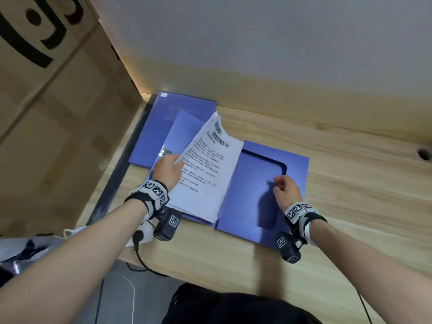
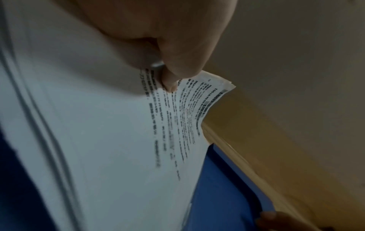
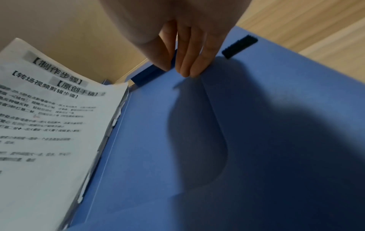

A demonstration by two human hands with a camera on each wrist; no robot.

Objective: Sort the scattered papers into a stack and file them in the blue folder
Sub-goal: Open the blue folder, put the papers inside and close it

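The blue folder (image 1: 295,164) lies open on the wooden desk, its right half showing an inner pocket (image 3: 256,109) with a curved cut-out. My left hand (image 1: 167,170) grips the stack of printed papers (image 1: 205,174) at its left edge, thumb on top, so the top sheets tilt up and curl over the folder's left half. In the left wrist view the thumb (image 2: 177,65) presses on the paper stack (image 2: 118,140). My right hand (image 1: 284,188) pinches the pocket's upper edge, thumb on one side and fingers (image 3: 189,68) on the other. The papers (image 3: 49,125) lie to their left.
A second blue cover (image 1: 163,118) lies behind the papers at the back left. A large cardboard box (image 1: 58,101) stands along the desk's left side and a wall runs behind. A cable hole (image 1: 423,154) is at the far right; a plug and cable (image 1: 140,237) sit at the front edge.
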